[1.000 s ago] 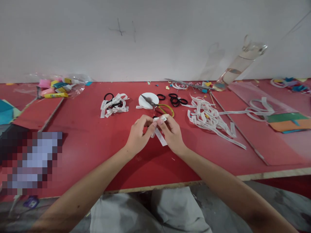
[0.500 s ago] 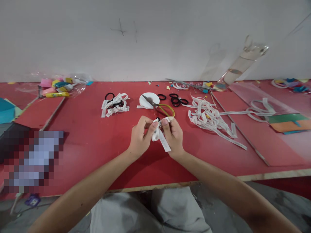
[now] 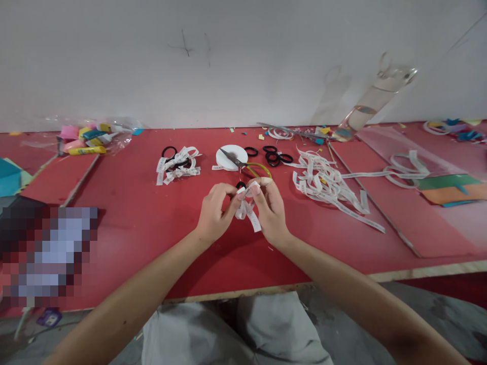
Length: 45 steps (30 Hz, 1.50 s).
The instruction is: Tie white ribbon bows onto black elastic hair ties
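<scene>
Over the middle of the red table [image 3: 133, 223], my left hand [image 3: 215, 212] and my right hand [image 3: 271, 209] meet fingertip to fingertip. Both pinch a strip of white printed ribbon [image 3: 248, 212], which loops between the fingers with one end hanging down. A bit of a black hair tie [image 3: 240, 185] shows just above the fingertips. Beyond the hands lie yellow-handled scissors [image 3: 247, 168] with the blades resting on a white ribbon spool [image 3: 229, 157].
Ribbon-wrapped hair ties [image 3: 177, 165] lie at left of the spool, loose black hair ties [image 3: 274, 156] at right, then a heap of cut ribbon strips [image 3: 327, 185]. A plastic bag of coloured bits [image 3: 89, 137] sits far left, coloured paper sheets [image 3: 452, 190] far right.
The ribbon has been folded from one straight hanging strip into a small loop between my fingertips. Both hands stay in about the same place.
</scene>
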{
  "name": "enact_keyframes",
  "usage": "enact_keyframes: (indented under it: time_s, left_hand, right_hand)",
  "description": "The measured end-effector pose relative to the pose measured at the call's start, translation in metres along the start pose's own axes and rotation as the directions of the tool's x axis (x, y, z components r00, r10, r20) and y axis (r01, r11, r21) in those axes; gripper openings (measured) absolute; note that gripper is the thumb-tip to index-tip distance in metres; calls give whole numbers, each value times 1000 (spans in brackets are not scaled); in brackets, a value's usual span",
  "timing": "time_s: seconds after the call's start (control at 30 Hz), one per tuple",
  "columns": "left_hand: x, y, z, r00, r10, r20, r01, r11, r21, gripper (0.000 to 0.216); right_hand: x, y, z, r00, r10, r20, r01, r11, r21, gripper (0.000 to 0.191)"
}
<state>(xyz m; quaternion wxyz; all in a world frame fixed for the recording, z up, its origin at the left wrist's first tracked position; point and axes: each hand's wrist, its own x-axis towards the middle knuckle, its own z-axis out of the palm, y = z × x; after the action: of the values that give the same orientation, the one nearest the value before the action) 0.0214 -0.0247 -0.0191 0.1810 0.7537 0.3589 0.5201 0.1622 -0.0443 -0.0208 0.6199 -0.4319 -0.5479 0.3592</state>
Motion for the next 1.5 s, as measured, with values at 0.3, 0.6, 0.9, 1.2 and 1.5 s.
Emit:
enact_keyframes:
  time_s: [0.3,0.6,0.9,1.2,1.5]
  left_hand:
    - [1,5,-2,974,-212,75,218,973,-72,22]
    - [2,2,2,905,-385,179,421,869,-261,30]
    - [-5,15,9,934,-358,12,344,887,-306,28]
    - [-9,20,10,928,-372,-39,337,876,-344,29]
    - [-5,15,6,948,-315,52,315,900,-299,26]
  right_hand:
    - [6,6,-4,987,4,160,30,977,-209,31]
    - [3,5,2,973,28,231,16,982,-187,33]
    - [-7,4,8,995,13,102,-2,994,-108,35]
    - [-11,-4,13,998,25,52,-25,1000,-13,34]
    - [-4,3,4,979,124,160,-136,988,67,38]
